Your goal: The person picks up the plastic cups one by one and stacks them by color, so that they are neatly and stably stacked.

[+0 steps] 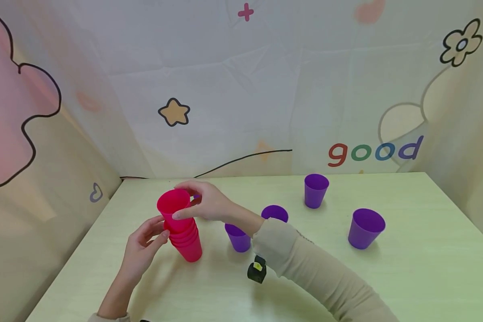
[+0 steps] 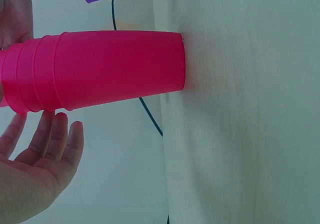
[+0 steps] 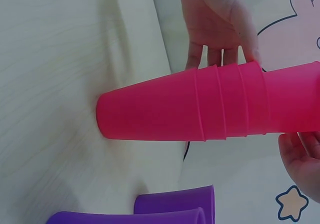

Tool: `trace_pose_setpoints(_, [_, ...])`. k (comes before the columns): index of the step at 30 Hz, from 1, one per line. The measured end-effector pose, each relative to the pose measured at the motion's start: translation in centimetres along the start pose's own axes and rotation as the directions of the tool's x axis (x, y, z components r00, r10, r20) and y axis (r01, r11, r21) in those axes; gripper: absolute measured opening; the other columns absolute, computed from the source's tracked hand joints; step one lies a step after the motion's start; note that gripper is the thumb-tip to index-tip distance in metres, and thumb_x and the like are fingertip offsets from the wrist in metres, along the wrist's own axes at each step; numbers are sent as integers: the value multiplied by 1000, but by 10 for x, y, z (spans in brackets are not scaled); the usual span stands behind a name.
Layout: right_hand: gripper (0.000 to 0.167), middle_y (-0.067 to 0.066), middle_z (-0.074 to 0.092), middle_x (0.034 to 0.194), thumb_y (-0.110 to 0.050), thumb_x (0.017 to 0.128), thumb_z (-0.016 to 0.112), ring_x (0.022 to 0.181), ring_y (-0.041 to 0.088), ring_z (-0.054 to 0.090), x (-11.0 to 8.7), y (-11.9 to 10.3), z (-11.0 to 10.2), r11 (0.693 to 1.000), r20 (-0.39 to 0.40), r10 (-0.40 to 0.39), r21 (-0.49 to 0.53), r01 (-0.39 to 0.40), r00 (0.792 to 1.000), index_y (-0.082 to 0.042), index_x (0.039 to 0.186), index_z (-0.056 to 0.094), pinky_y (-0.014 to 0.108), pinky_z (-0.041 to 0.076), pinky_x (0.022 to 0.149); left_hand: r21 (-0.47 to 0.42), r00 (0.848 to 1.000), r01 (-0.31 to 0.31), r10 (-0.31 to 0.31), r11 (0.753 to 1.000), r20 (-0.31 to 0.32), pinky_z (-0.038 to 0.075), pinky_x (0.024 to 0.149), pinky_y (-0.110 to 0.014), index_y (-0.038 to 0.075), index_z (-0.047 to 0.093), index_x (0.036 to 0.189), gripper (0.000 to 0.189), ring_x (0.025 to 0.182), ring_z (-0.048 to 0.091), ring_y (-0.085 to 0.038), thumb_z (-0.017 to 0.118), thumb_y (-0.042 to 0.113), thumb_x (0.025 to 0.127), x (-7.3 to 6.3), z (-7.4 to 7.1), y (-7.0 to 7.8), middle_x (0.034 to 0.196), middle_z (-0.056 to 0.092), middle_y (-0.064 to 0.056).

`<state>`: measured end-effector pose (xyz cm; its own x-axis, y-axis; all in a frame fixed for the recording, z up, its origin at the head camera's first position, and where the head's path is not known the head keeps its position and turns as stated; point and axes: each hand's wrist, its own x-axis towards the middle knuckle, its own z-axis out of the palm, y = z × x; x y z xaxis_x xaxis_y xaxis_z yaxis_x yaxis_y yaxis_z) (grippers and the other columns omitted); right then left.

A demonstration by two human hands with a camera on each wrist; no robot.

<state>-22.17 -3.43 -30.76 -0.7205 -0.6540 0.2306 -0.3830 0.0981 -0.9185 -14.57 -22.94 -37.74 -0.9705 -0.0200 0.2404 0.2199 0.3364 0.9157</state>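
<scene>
A stack of nested pink-red cups [image 1: 190, 251] stands upright on the table, left of the middle. The top cup [image 1: 173, 203] is raised partly out of the stack and leans a little to the left. My right hand [image 1: 211, 203] pinches this cup near its rim, thumb on the near side, fingers behind. Lower down, my left hand [image 1: 140, 250] holds the stack around its rims, thumb in front. In the left wrist view the fingertips of the left hand [image 2: 37, 169] touch the stack's rims. The stack's base meets the table in the right wrist view.
Purple cups stand upright to the right: one at the back [image 1: 315, 191], one farther right [image 1: 365, 229], and two [image 1: 239, 239] partly behind the right forearm. A bit of purple shows behind the right hand. A black wrist camera [image 1: 257, 269] hangs below the right cuff.
</scene>
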Motion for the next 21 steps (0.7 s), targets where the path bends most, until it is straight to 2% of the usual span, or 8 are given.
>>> trace_pose_setpoints(7, [62, -2, 58, 107, -15, 73, 75, 93, 11, 56, -1, 6, 3, 998, 21, 51, -25, -51, 998, -7, 128, 48, 22, 49, 73, -5, 1000, -9, 9, 1000, 2, 50, 74, -23, 2, 47, 126, 39, 95, 55, -7, 58, 12, 89, 0, 0, 0, 105, 57, 11])
trace_pose_setpoints(12, [64, -2, 57, 108, -17, 73, 75, 94, 12, 54, -3, 11, 7, 995, 38, 91, -36, -90, 995, -7, 129, 46, 23, 49, 72, -8, 1000, -6, 6, 1000, 1, 50, 74, -23, 2, 47, 126, 40, 95, 55, -7, 58, 12, 89, 1, 0, 0, 105, 57, 10])
trace_pose_setpoints(21, [64, -3, 57, 109, -19, 72, 77, 97, 13, 54, -3, 20, 11, 993, 31, 86, -78, -84, 996, -7, 128, 48, 21, 48, 73, -20, 999, -34, 34, 999, 0, 50, 73, -23, -1, 48, 124, 38, 94, 56, -8, 58, 9, 89, 0, 0, 0, 104, 58, 8])
